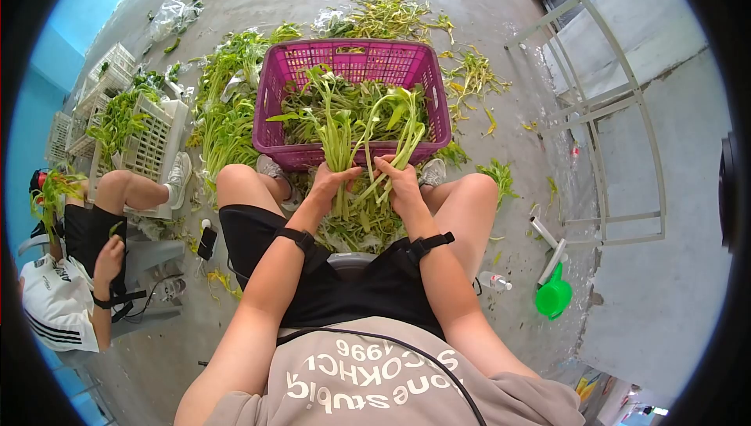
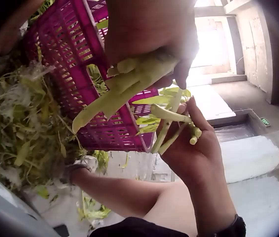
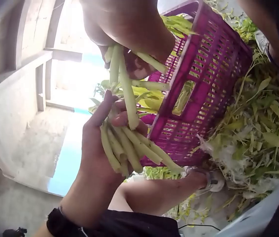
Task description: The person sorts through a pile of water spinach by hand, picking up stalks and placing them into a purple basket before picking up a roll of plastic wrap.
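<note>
In the head view the left hand [image 1: 332,182] grips a bunch of pale green stems [image 1: 338,144], leafy tops pointing up over the near rim of the purple crate [image 1: 270,125]. Close beside it, the right hand [image 1: 401,185] holds several stems with leaves [image 1: 405,113] bending over. The left wrist view shows cut stem ends [image 2: 124,86] jutting below the left hand [image 2: 152,34], and the right hand [image 2: 196,148] pinching thinner stems. From the right wrist view, the left hand [image 3: 97,148] is curled round a thick bundle [image 3: 129,148]; fingers of the right hand [image 3: 129,24] are partly hidden.
Leafy greens [image 1: 227,125] lie left of the crate, and trimmings [image 1: 360,222] lie between the legs. At left another person [image 1: 66,293] sits by white crates [image 1: 149,136]. A metal frame [image 1: 626,121], a green scoop [image 1: 554,293] and a bottle [image 1: 494,281] are at right.
</note>
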{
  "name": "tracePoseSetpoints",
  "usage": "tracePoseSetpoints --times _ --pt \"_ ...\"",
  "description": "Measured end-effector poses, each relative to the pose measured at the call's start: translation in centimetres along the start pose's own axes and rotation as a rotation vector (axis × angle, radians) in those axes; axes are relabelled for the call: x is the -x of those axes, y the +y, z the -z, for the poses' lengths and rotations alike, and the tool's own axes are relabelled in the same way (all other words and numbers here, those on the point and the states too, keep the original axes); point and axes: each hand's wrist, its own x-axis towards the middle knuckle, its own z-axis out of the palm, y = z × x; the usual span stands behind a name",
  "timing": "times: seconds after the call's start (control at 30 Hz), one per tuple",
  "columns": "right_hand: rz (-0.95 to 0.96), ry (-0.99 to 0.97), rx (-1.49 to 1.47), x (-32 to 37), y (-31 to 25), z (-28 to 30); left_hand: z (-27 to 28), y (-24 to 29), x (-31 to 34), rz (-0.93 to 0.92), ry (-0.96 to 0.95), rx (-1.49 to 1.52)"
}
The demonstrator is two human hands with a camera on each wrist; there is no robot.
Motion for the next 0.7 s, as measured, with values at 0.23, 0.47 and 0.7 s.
tracePoseSetpoints --times 0.23,0.47,0.7 --pt "-0.054 -0.064 -0.042 0.2 0.3 -0.5 -0.8 -0.7 0.2 0.025 -0.087 0.023" --pt "-0.138 0.006 -0.220 0.6 -0.4 -1.2 -0.4 -0.6 -0.1 -0.003 0.139 0.103" --pt "-0.107 -0.044 0.066 0.6 -0.7 -0.5 0.4 -0.4 -0.5 -0.052 0.082 0.052"
